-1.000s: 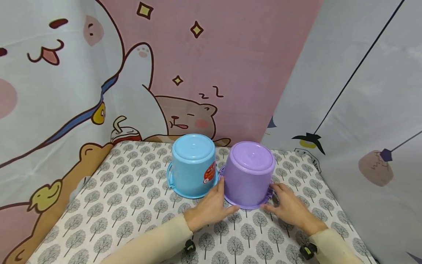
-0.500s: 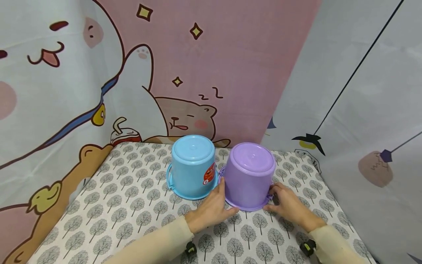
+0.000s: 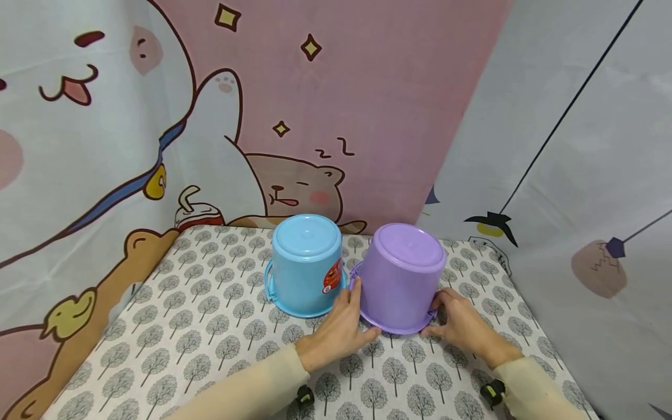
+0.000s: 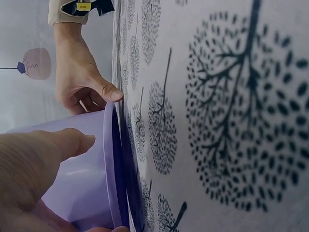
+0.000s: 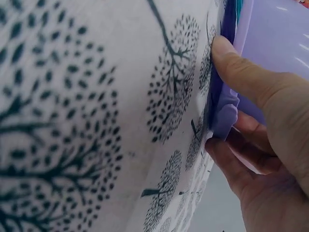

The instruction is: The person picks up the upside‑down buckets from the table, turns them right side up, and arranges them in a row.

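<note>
An upside-down purple bucket (image 3: pixel 399 291) leans to the right, with a dark gap between its rim (image 4: pixel 110 159) and the cloth in the left wrist view. My left hand (image 3: pixel 338 326) grips its left side low down, thumb across the wall and fingertips at the rim. On the other side my right hand (image 3: pixel 467 326) holds the rim, its fingers curled by the purple handle lug (image 5: pixel 226 116) in the right wrist view. Close to the left stands a light blue bucket (image 3: pixel 307 280), also upside down, with a red sticker (image 3: pixel 332 277) and its handle (image 3: pixel 269 283) hanging at the side.
A white cloth (image 3: pixel 194 332) printed with grey trees covers the table. Behind it hangs a backdrop (image 3: pixel 399 116) with cartoon animals, and a grey-white sheet (image 3: pixel 593 175) runs along the right side. A small black device (image 3: pixel 492 392) sits at the right wrist.
The top of the purple bucket has tipped to the right while both hands stay at its rim. The blue bucket has not moved.
</note>
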A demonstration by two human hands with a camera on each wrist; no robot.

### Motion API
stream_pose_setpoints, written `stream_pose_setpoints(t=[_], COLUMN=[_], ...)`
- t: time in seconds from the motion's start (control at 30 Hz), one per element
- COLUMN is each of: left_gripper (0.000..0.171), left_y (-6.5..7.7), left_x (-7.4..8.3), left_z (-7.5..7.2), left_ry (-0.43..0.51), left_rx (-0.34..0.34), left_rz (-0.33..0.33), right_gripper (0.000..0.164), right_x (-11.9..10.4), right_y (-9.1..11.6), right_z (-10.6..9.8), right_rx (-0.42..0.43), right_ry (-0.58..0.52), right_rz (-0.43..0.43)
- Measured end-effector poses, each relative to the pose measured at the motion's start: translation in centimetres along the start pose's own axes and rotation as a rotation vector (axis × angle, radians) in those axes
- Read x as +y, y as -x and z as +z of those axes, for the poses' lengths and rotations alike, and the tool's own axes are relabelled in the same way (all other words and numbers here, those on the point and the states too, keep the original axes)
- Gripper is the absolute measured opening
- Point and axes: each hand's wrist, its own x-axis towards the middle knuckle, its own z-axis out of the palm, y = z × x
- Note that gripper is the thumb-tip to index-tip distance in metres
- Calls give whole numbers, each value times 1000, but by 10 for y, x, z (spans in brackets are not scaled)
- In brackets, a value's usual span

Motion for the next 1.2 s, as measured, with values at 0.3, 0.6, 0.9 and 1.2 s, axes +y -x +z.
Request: stream_pose_setpoints(t=[0.3,0.6,0.9,1.2], left_gripper=[124,119,96,80], left_y=[-5,-11,-28,-42], left_x=[3,4,1,-6], left_z=[1,1,1,5], left_ry=[-20,-40,51,150], left_rx=[40,99,169,162], left_rz=[-6,45,50,39], right_gripper=[54,40,34,39], right_x=[9,19,26,30], right_y=[8,10,11,12], right_z=[-6,-10,-13,-18], right_rx=[85,264,266,322], right_ry=[-17,52,99,86], right_rz=[-81,-350,-402,-387])
